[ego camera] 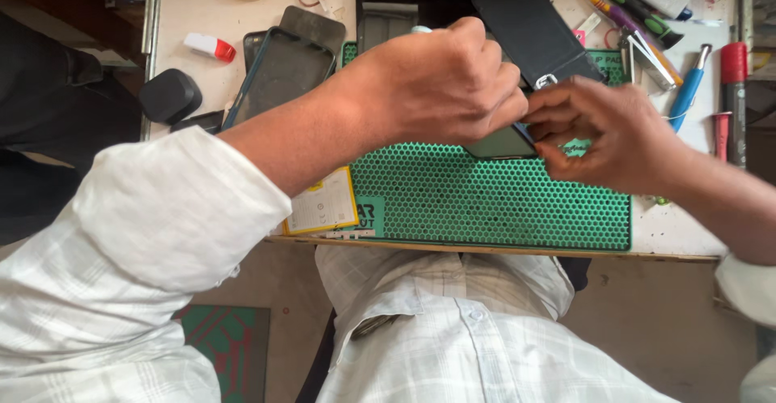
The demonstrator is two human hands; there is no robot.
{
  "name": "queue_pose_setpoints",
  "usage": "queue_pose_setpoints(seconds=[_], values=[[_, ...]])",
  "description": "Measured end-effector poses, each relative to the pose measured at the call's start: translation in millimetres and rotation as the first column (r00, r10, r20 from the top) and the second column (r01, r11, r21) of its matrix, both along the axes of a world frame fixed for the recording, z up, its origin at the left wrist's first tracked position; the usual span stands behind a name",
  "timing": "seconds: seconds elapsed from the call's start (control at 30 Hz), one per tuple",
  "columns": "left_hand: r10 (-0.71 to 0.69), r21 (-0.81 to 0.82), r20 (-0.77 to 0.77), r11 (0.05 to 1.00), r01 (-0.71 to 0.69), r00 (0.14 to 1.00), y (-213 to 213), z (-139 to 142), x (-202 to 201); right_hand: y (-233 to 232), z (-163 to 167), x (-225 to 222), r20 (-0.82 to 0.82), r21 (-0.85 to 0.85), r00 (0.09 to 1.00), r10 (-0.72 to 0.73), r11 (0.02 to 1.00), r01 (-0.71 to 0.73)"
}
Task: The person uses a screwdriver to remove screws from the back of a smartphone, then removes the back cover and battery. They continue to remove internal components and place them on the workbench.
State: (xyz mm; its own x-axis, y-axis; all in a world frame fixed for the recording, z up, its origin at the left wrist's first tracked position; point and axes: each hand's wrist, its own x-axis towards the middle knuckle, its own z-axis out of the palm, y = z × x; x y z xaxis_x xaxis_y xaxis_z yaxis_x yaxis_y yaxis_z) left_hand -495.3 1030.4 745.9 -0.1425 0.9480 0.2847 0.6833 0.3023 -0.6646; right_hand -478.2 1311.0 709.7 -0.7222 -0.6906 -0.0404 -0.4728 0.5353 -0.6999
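Over the green honeycomb mat (485, 201) at the near edge of the bench, the left hand (436, 88) and the right hand (602, 132) meet, both pinched shut on a small dark phone (501, 142) held just above the mat. Most of the phone is hidden under the knuckles. Behind, a black panel (529, 27) leans over a dark tablet (404, 7), and loose pens lie at far right.

We are looking down at a small phone-repair workshop. Our table (194, 15) carries a green honeycomb work mat (485, 201), dark phone screens and back panels such as the one at (533, 27), and an empty phone case (283, 71). Screwdrivers (687, 96), tweezers (647, 51) and a small glue bottle (210, 46) lie scattered around its edges.
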Motion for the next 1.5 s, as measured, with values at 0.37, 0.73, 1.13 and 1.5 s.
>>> queue_pose_setpoints(seconds=[0.37,0.73,1.13,1.5], values=[[0.066,0.553,0.325,0.796,-0.246,0.944,-25.8,12.5,29.0,1.4,16.2,18.1,-0.125,-0.081,0.988,-0.087,0.994,0.077],[0.111,0.487,0.284,0.839,-0.243,0.952,-18.1,-3.6,18.0,-16.5,29.4,20.4,-0.242,-0.129,0.964,-0.112,0.988,0.082],[0.099,0.465,0.276,0.856,-0.224,0.956,-40.6,51.8,35.8,-40.6,81.9,34.0,-0.142,-0.137,0.974,-0.175,0.978,0.155],[0.077,0.451,0.23,0.875,-0.176,0.97,-42.5,104.1,45.8,-59.8,141.5,34.1,-0.302,-0.237,0.942,-0.147,0.969,0.075]])
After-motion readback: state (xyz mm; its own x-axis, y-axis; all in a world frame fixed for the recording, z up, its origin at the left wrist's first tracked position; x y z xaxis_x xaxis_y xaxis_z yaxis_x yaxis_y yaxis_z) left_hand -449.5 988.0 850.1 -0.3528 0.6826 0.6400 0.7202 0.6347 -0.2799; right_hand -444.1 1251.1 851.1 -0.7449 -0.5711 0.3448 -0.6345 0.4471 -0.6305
